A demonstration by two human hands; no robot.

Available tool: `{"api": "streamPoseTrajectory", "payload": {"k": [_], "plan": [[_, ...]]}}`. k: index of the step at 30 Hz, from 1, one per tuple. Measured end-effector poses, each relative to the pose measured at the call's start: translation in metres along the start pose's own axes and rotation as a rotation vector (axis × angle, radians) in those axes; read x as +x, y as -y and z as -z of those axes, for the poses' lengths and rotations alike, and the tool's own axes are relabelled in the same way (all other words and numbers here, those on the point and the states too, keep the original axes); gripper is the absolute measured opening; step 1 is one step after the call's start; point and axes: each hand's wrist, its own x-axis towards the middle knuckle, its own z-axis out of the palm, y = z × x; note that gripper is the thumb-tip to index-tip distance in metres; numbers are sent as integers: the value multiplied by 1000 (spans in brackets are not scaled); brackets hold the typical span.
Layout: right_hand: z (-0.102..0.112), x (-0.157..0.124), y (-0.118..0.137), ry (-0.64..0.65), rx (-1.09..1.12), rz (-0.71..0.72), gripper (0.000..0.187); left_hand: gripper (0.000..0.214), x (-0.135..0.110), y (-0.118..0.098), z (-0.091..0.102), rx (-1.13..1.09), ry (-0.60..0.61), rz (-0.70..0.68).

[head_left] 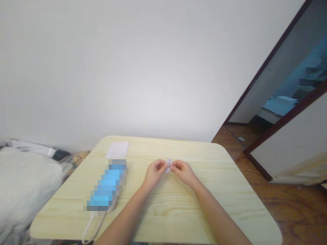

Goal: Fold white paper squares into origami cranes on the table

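Narrow pinch from left hand (154, 173) and right hand (184, 172) on a small pale translucent strip (168, 165), over a pale wooden table (178, 207); blue pixelated face mask (107, 183) near left, white paper sheet (117, 149) far left.

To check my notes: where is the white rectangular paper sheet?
In the head view, the white paper sheet lies left on the far edge of the pale wooden table, just beyond the pixelated blue item.

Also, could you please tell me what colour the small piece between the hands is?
The small piece looks whitish, faintly lilac, in the head view.
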Motion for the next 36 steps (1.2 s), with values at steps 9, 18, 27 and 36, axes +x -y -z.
{"api": "streamPoseTrajectory", "payload": {"k": [9,18,27,36], "plan": [[-5,5,-10,-122,-63,-46,17,32,2,4,1,53,7,76],[5,5,-10,-183,-22,24,21,35,6,5,4,-96,66,92],[5,2,1,-158,-109,94,14,26,5,1,3,-74,48,57],[12,2,1,-79,-74,244,9,35,4,-9,6,-168,109,131]]}}
